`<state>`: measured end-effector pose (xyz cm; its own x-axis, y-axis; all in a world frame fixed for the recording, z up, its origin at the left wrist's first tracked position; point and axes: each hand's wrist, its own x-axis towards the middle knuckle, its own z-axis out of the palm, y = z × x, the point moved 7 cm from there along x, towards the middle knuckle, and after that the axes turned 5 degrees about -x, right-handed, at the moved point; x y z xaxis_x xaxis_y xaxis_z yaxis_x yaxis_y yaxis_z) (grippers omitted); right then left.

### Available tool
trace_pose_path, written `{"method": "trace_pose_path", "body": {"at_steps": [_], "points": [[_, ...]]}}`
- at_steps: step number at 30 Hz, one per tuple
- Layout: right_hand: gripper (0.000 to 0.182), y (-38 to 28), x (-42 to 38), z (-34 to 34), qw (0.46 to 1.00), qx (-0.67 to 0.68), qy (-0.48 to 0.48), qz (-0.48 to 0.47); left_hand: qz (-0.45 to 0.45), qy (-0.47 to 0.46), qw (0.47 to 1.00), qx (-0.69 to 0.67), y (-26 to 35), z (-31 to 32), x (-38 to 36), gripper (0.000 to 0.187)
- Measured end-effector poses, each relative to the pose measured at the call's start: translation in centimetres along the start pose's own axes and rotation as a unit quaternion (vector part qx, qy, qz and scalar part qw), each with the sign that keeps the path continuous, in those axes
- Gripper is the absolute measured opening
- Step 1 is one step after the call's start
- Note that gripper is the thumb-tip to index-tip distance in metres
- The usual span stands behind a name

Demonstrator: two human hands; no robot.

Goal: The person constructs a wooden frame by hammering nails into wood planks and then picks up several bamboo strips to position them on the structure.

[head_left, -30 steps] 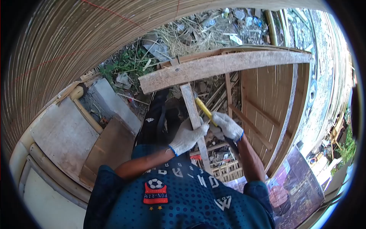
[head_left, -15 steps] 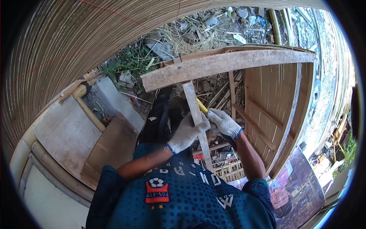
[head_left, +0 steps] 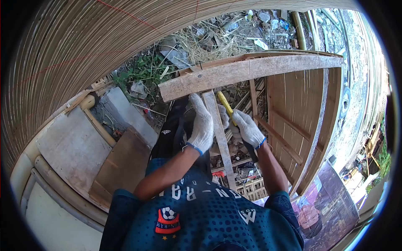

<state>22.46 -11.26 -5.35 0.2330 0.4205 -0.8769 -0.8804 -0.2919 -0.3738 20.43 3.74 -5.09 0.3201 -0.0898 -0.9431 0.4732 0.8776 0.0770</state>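
Note:
My left hand (head_left: 202, 125), in a white knitted glove with a blue cuff, is around a narrow wooden slat (head_left: 220, 134). Its thumb points up beside the beam, and gloved fingertips show past the slat's far side. The slat's upper end meets the underside of a curved-looking wooden beam (head_left: 251, 69). My right hand (head_left: 248, 129), gloved alike, is closed on a yellow-and-black tool (head_left: 225, 102). The yellow end sticks out above that hand, beside the slat, and a dark part shows below it. The tool's exact kind cannot be made out.
A wooden frame with a panel (head_left: 299, 94) and crosspieces stands at the right. Bamboo slats (head_left: 75, 46) arch over the upper left. Boards (head_left: 75, 146) and bamboo poles lie at the left. Litter and straw (head_left: 205, 46) cover the ground behind; a printed sheet (head_left: 331, 209) is lower right.
My left hand has moved up along the slat towards the beam, its thumb now raised. The yellow tool's end has risen slightly and shows more beside the slat.

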Motion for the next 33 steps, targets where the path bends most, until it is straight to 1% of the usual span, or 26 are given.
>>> {"method": "trace_pose_path", "body": {"at_steps": [3,4,7,8,11,12,14,16,17,19,20,22,23,24,27,28,30,31,33], "points": [[0.032,-0.2,-0.5,-0.1,0.999,-0.017,-0.034,-0.004,0.07,-0.032,0.997,-0.004,1.6,1.0,0.0,0.106],[0.032,0.4,-0.2,-0.3,0.999,-0.016,-0.036,-0.004,0.063,-0.013,0.997,-0.035,2.3,1.2,-0.3,0.106],[0.032,0.3,0.3,-0.3,0.997,-0.075,0.017,-0.012,0.059,0.004,0.998,0.006,2.7,1.0,0.5,0.106],[0.032,0.2,0.5,-0.3,0.995,-0.088,0.035,-0.028,0.036,0.014,0.999,-0.014,2.4,1.1,0.8,0.104],[0.031,1.3,0.8,-0.8,0.998,-0.056,-0.005,-0.03,0.062,0.02,0.998,0.016,2.6,1.1,0.9,0.103],[0.031,1.0,0.6,-0.6,0.999,-0.037,-0.01,-0.027,0.057,0.034,0.998,0.0,2.4,0.9,0.7,0.103],[0.032,0.4,0.8,-0.7,0.998,-0.058,0.0,-0.012,0.05,0.054,0.997,-0.027,2.4,1.3,0.6,0.104],[0.032,-0.9,0.6,-0.5,0.995,-0.095,0.03,-0.002,0.049,0.025,0.998,-0.012,2.5,1.5,0.7,0.105],[0.032,-1.3,0.2,-0.2,0.997,-0.083,0.003,-0.004,0.05,0.011,0.999,-0.005,2.5,1.6,0.8,0.105],[0.031,-1.9,-0.3,-0.1,0.997,-0.061,-0.054,-0.009,0.042,0.046,0.998,-0.025,2.5,1.9,0.1,0.105],[0.032,-1.1,-0.1,0.2,0.995,-0.016,-0.098,-0.003,0.038,0.066,0.996,-0.038,2.3,1.8,-0.1,0.105],[0.033,0.5,0.6,-0.3,0.996,-0.022,-0.091,0.008,0.038,0.062,0.997,-0.029,1.6,1.0,0.1,0.104],[0.033,-0.1,1.4,-0.9,0.995,-0.038,-0.09,0.004,0.051,0.05,0.997,-0.031,2.0,1.4,0.7,0.105],[0.034,-1.1,1.3,-0.8,0.994,-0.099,-0.035,-0.018,0.054,0.046,0.997,-0.035,2.2,1.6,0.9,0.104],[0.034,-2.6,0.4,0.0,0.991,-0.105,-0.065,-0.047,0.059,0.048,0.997,-0.032,2.4,1.6,0.6,0.101],[0.033,-3.0,1.0,-0.3,0.991,-0.1,-0.08,-0.04,0.07,0.049,0.996,-0.034,2.9,2.0,0.6,0.1],[0.032,-0.7,0.4,-0.1,0.993,-0.061,-0.098,-0.003,0.064,0.057,0.996,-0.017,2.0,1.3,-0.3,0.098],[0.031,-1.4,1.1,-0.4,0.993,-0.056,-0.108,-0.001,0.079,0.042,0.996,-0.011,2.7,1.9,0.2,0.097],[0.03,-1.2,0.6,-0.3,0.992,-0.102,-0.07,-0.011,0.081,0.036,0.996,-0.008,2.4,1.8,-0.2,0.097]]}}
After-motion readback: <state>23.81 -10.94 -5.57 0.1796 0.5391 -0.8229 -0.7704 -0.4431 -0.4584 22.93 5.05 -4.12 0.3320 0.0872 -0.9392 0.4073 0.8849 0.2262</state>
